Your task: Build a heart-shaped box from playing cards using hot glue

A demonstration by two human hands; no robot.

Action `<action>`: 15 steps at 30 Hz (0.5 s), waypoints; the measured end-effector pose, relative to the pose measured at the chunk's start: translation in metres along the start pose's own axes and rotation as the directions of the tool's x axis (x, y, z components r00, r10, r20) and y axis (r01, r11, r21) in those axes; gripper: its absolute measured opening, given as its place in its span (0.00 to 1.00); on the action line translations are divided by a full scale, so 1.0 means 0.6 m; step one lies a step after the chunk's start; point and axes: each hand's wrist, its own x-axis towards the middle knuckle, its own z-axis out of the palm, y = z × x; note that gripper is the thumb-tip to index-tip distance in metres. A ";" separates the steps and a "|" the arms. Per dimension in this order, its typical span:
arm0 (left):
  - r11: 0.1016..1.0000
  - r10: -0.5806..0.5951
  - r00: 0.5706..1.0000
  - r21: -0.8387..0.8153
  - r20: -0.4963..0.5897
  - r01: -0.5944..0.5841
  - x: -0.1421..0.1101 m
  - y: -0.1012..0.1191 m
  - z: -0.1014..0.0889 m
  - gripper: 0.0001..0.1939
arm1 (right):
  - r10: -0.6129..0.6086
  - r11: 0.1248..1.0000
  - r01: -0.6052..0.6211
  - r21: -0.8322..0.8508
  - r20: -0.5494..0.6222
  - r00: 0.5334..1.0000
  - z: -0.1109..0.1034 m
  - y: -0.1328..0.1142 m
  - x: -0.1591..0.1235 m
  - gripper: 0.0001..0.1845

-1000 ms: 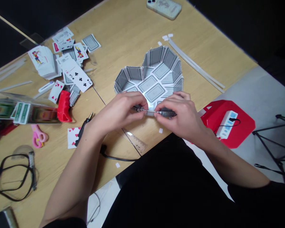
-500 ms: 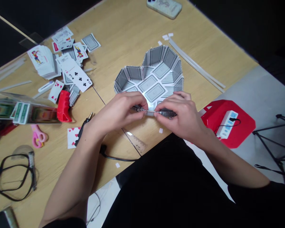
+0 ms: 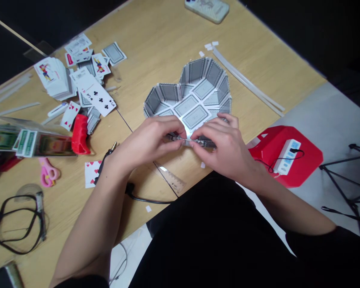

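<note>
A heart-shaped box made of playing cards (image 3: 195, 117) stands on the table, its grey patterned card backs facing inward and its walls upright. My left hand (image 3: 165, 134) pinches the top edge of the near wall between thumb and fingers. Close beside it, my right hand (image 3: 217, 138) pinches the same wall, thumb outside and fingers at the rim. Only a narrow gap separates the two sets of fingertips. Both hands hide most of the near wall and the point of the heart.
Loose playing cards (image 3: 100, 98), a red-handled tool (image 3: 81, 135) and pink scissors (image 3: 49, 173) lie left. A glue gun (image 3: 105, 162) is by my left forearm, near a clear ruler (image 3: 171, 179). White strips (image 3: 249, 82) lie right; a phone (image 3: 207, 10) is at the back.
My right hand has slid left along the near wall, bringing its fingertips closer to my left hand's. My left hand and the box stay nearly where they were.
</note>
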 end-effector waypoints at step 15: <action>0.998 -0.053 0.999 0.017 -0.007 0.053 -0.010 -0.004 -0.014 0.08 | -0.017 1.000 0.017 -0.006 0.027 0.999 -0.002 -0.003 0.006 0.08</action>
